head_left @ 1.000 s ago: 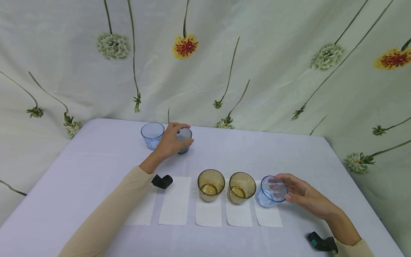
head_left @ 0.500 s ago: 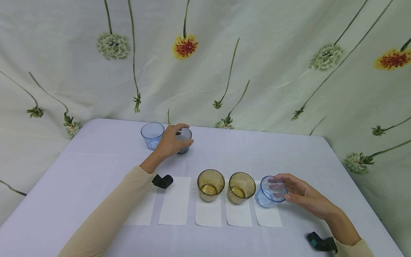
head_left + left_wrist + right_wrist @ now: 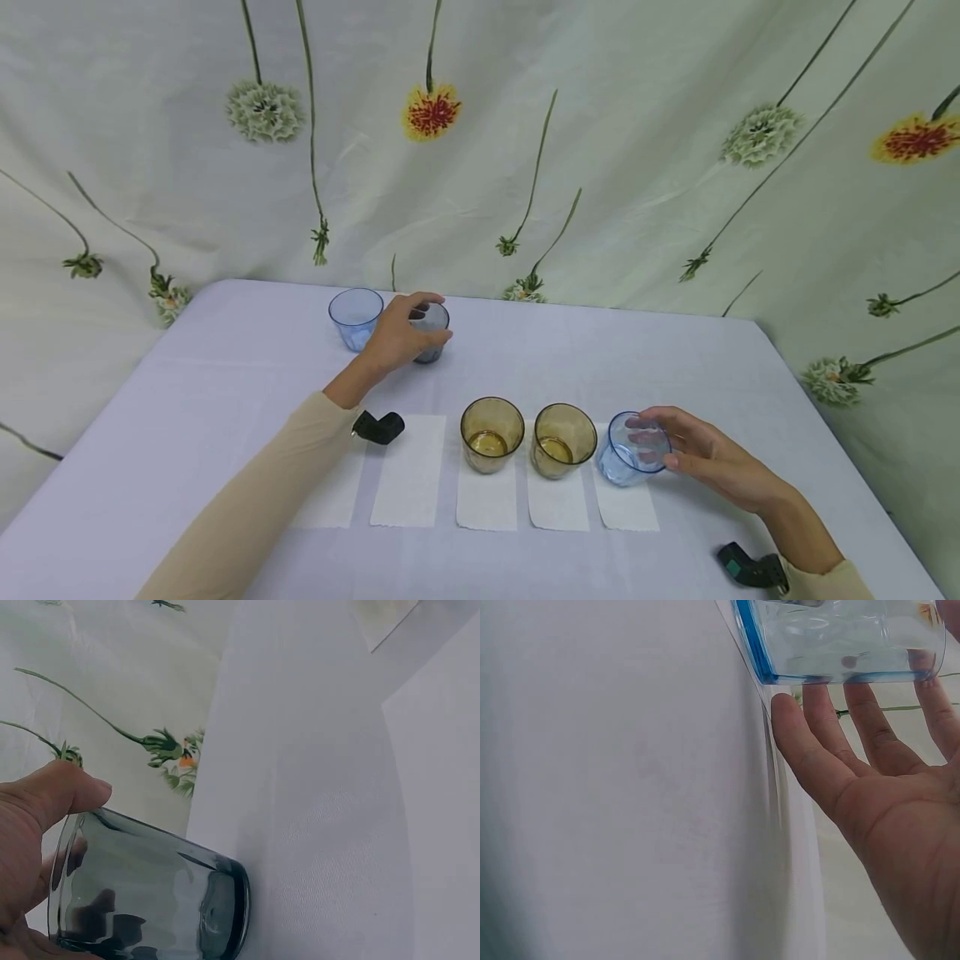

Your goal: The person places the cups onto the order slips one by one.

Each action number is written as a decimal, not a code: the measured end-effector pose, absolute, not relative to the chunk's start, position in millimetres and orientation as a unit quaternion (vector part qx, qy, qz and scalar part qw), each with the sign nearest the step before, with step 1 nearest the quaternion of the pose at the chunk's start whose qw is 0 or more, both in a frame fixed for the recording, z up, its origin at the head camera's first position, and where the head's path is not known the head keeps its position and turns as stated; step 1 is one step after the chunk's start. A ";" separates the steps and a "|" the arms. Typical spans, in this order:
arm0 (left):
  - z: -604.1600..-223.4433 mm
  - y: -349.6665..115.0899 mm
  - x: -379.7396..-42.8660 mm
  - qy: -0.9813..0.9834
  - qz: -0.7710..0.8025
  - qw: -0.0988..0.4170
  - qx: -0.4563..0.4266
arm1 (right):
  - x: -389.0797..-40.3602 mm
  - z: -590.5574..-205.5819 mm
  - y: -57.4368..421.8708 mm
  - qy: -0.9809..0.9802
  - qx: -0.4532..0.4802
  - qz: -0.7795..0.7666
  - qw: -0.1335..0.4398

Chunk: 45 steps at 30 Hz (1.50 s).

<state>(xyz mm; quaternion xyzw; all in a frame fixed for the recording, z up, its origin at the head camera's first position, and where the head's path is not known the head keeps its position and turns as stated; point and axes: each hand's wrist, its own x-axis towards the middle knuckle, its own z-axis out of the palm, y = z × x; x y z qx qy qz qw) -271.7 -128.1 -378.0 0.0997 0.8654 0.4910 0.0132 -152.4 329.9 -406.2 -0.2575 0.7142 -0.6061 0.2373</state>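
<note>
Left grip (image 3: 401,333) holds a gray glass (image 3: 433,323) on the surface's (image 3: 570,350) far side; right grip (image 3: 701,450) holds the near blue glass (image 3: 621,468) at the rightmost of 5 paper strips (image 3: 630,512). Only the left wrist view bares the gray glass's whole dark base, partly hand-covered from the head. Right wrist crops the blue glass, and the sleeve (image 3: 277,467) hides part of the leftmost strip.

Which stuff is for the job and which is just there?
Seems part of the job:
grey glass, gripped by the left hand
near blue glass, held by the right hand
two amber glasses
white strips
probably the far blue glass

Just there:
flowered cloth behind the table
black gadgets at the wrists
</note>
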 end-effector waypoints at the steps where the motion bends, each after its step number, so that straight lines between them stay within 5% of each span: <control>1: -377.6 -128.2 -271.0 0.865 0.492 0.014 0.100 | -152.4 -405.8 329.5 0.716 -0.255 -0.605 0.238; 45: -362.0 -138.0 -209.6 0.857 0.496 0.043 0.131 | -153.1 -406.0 328.0 0.706 -0.256 -0.614 0.243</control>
